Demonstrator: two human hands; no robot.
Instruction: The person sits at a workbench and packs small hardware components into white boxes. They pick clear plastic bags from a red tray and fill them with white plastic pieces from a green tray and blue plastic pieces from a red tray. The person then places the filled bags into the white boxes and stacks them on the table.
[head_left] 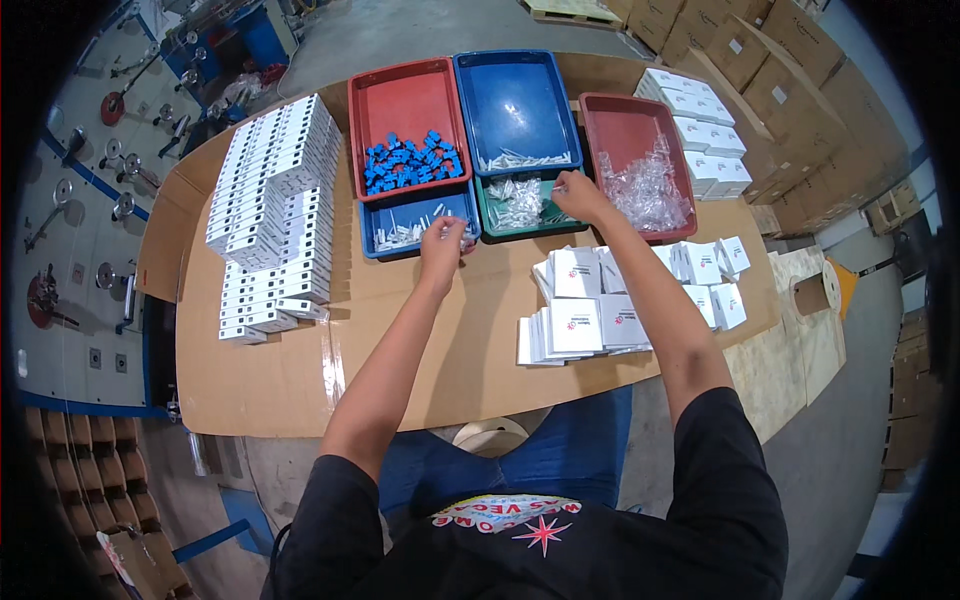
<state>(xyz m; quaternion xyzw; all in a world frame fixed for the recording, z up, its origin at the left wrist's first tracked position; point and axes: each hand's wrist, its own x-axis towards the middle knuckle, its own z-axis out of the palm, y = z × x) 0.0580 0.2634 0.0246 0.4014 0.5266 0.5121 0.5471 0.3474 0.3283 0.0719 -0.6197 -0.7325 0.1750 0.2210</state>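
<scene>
My left hand (443, 248) is at the right end of a small blue tray (366, 220) with white plugs (398, 235) in it. Its fingers curl together; what they hold, if anything, is too small to make out. Over the right part of a green tray (532, 231) my right hand (580, 197) has its fingers pinched, with their contents hidden. Small clear packets (517, 203) lie in that green tray. Behind are a red tray (405, 100) with blue plastic clips (410, 162) and a larger blue tray (512, 105) with white sticks (520, 160) along its near side.
Stacked white boxes (275, 200) stand at the left of the cardboard-covered table (450, 370). At right, a red tray (615, 125) holds clear plastic pieces (650, 190). Flat white packets (575, 325) lie below my right forearm; more white boxes (705, 125) sit at the far right.
</scene>
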